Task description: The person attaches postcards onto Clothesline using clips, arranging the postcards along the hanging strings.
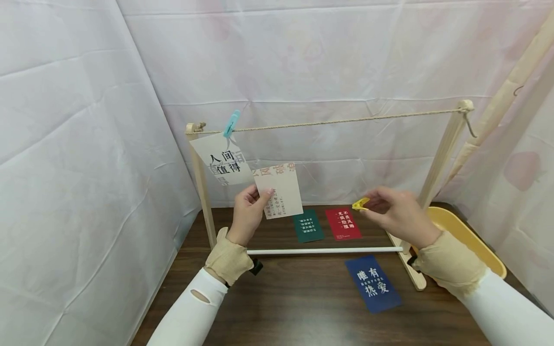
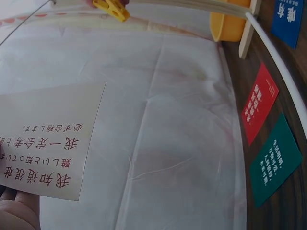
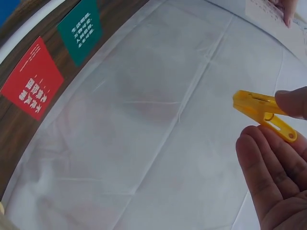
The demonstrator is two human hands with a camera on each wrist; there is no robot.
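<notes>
My left hand pinches a cream card with reddish and dark printing by its left edge, below the rope. My right hand holds a yellow clothespin between thumb and fingers, out to the right and apart from the card. In the right wrist view the clothespin points away from the fingertips. Near the rope's left end, a light-blue clothespin holds a white card with black lettering, which hangs tilted just left of the cream card.
A wooden frame carries the rope, with a white rod low across it. On the brown table lie a green card, a red card and a blue card. A yellow tray stands at the right.
</notes>
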